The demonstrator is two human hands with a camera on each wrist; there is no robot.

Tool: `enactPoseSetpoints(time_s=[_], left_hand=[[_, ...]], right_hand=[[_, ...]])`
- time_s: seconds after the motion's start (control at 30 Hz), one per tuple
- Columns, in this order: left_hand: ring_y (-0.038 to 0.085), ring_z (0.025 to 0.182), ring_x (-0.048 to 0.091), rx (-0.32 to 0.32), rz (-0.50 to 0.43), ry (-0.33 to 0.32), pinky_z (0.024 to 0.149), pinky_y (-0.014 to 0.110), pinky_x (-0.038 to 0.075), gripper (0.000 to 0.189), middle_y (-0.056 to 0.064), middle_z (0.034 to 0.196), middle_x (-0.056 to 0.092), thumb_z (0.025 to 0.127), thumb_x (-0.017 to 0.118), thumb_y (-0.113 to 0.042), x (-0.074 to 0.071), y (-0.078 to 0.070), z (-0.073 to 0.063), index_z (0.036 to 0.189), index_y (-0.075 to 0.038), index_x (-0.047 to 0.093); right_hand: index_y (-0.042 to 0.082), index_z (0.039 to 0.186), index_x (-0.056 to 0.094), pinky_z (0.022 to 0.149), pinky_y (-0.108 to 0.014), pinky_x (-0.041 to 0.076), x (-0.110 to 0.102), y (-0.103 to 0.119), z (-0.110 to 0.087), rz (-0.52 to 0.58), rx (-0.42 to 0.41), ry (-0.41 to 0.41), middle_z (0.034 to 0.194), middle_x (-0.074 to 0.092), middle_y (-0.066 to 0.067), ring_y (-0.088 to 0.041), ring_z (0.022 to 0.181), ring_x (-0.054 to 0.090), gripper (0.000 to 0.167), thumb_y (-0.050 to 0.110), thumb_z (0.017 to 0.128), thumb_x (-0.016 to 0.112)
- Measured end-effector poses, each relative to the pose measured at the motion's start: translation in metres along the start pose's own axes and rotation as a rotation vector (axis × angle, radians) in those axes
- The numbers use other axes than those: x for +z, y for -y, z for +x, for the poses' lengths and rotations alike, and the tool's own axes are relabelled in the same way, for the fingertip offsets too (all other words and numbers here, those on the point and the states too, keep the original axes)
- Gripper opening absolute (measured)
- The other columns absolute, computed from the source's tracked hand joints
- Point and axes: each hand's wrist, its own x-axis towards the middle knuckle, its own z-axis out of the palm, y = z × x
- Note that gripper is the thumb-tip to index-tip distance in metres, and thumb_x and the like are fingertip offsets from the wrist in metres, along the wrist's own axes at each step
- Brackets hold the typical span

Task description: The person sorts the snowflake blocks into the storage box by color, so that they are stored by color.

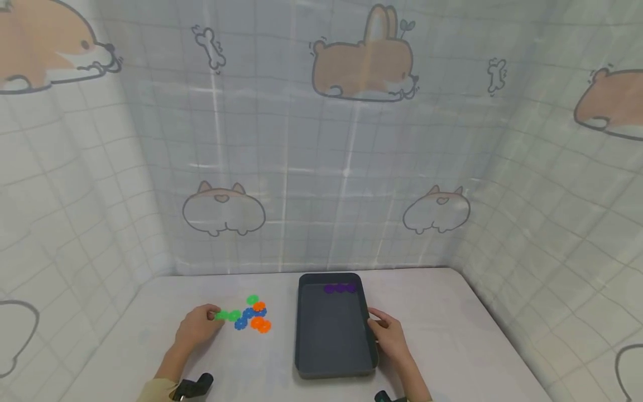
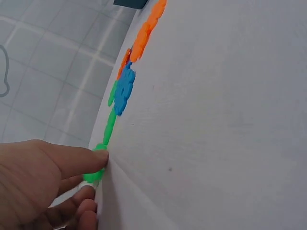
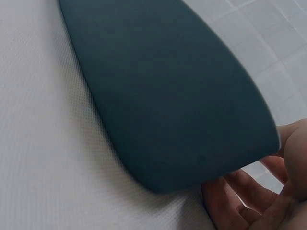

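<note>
a passable gap separates orange pieces (image 1: 264,326) from tray (image 1: 331,335).

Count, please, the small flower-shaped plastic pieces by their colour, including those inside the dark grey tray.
Green flower-shaped plastic pieces: 3
Blue flower-shaped plastic pieces: 3
Orange flower-shaped plastic pieces: 3
Purple flower-shaped plastic pieces, inside the dark grey rectangular tray: 3
Total: 12

At the head view's lower centre you had one dark tray (image 1: 334,335) with three purple flower-shaped discs (image 1: 340,288). Lower left of centre, you had three green discs (image 1: 234,316), three orange discs (image 1: 264,326) and at least three blue discs (image 1: 241,323), overlapping. Higher up, you faced three lying cartoon animals (image 1: 364,70), two cartoon rumps (image 1: 224,211) and two bones (image 1: 210,48).
</note>
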Motion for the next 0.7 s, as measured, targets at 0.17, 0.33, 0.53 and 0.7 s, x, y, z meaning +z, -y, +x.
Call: enactPoseSetpoints(time_s=[0.17,0.33,0.53,0.7], left_hand=[[0.032,0.086,0.062,0.018,-0.165,-0.097,0.072,0.046,0.053,0.029,0.016,0.094,0.065,0.085,0.069,-0.012,0.002,0.002,-0.006,0.105,0.007,0.063],[0.027,0.087,0.064,-0.071,-0.383,-0.097,0.068,0.032,0.054,0.033,0.014,0.096,0.068,0.087,0.069,-0.016,0.008,-0.002,-0.015,0.111,0.006,0.063],[0.021,0.078,0.066,-0.137,-0.639,-0.038,0.064,0.025,0.056,0.036,0.013,0.094,0.068,0.09,0.068,-0.011,0.023,-0.018,-0.022,0.119,0.007,0.059],[0.022,0.075,0.066,-0.134,-0.72,0.011,0.063,0.026,0.056,0.031,0.013,0.091,0.068,0.089,0.068,-0.005,0.036,-0.036,-0.027,0.116,0.008,0.06]], right_hand=[[0.005,0.133,0.059,0.068,-0.038,0.057,0.0,0.002,0.002,-0.022,0.024,-0.006,0.107,0.066,-0.017,-0.024,0.083,0.067,0.039,0.017,0.095,0.061],[0.005,0.133,0.058,0.067,-0.037,0.056,0.0,0.001,0.002,-0.031,0.017,0.002,0.105,0.067,-0.015,-0.023,0.082,0.067,0.04,0.017,0.095,0.061],[0.005,0.133,0.058,0.069,-0.036,0.056,0.0,-0.001,0.002,-0.028,0.001,0.001,0.106,0.067,-0.016,-0.024,0.082,0.067,0.04,0.018,0.096,0.061],[0.005,0.133,0.058,0.071,-0.038,0.057,0.001,-0.002,0.002,-0.027,0.006,-0.003,0.108,0.067,-0.018,-0.025,0.084,0.068,0.04,0.019,0.096,0.061]])
